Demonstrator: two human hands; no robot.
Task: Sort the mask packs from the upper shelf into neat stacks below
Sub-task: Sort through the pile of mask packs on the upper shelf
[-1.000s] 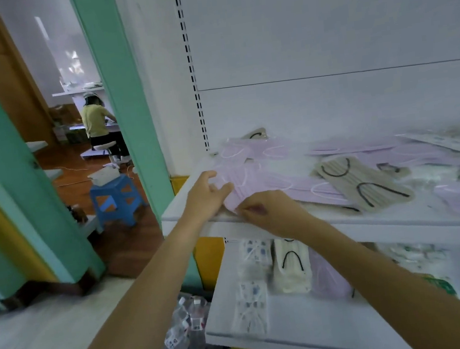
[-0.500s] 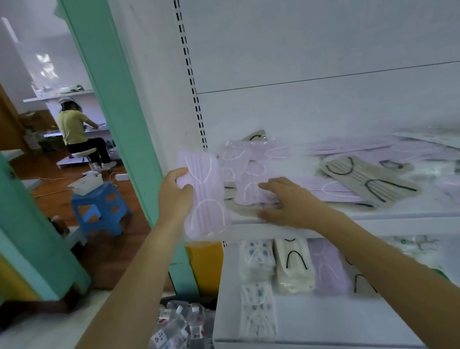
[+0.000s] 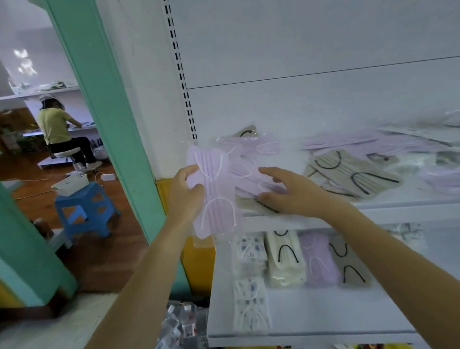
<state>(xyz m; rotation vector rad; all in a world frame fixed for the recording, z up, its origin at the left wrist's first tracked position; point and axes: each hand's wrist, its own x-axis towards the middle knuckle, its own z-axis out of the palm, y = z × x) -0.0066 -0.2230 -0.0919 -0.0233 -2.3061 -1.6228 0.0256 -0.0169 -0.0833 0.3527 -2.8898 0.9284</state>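
Left grip (image 3: 185,198) curls round a lilac mask pack (image 3: 216,196), a flat pleated rectangle in glossy clear film, held upright just off the upper shelf (image 3: 399,208) edge. I see my right grip (image 3: 292,193) spread wide, fingers (image 3: 269,171) resting on the loose lilac heap (image 3: 247,171). Soft stacks (image 3: 286,259) sit side by side on the lower shelf (image 3: 325,312): printed, cream, lilac, beige.

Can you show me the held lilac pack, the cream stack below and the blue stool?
lilac pack (image 3: 217,204): head view, middle of its front.
cream stack (image 3: 286,262): head view, top pack's middle.
blue stool (image 3: 83,197): head view, seat's front edge.
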